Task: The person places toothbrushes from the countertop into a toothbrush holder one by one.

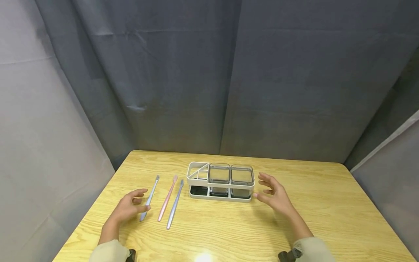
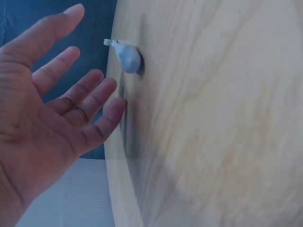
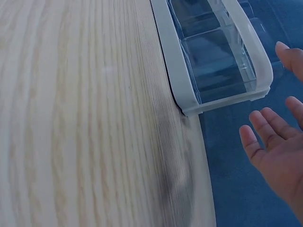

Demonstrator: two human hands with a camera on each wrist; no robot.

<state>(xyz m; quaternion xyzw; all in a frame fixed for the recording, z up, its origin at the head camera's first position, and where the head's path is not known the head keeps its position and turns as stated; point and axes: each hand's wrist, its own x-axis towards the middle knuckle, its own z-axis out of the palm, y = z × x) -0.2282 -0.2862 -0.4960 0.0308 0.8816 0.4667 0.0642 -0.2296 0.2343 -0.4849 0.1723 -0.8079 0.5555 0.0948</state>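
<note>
Three toothbrushes lie side by side on the left part of the table: a pale blue toothbrush point(image 1: 150, 198), a pink toothbrush point(image 1: 167, 198) and a periwinkle toothbrush point(image 1: 175, 204). My left hand point(image 1: 128, 206) hovers by the pale blue one, fingers loosely bent and holding nothing. Its thumb overlaps that handle in the head view, but the left wrist view shows the brush's rounded end point(image 2: 129, 59) apart from the fingers. A white two-tier holder point(image 1: 203, 197) carries two clear square cups point(image 1: 219, 174). Just off its right end, my right hand point(image 1: 275, 193) is empty with parted fingers.
The wooden table point(image 1: 327, 203) extends to both sides and in front of the holder. Grey curtains point(image 1: 183, 80) hang behind the table and at its sides. Left of the cups, the holder has a section split by slanted dividers point(image 1: 203, 170).
</note>
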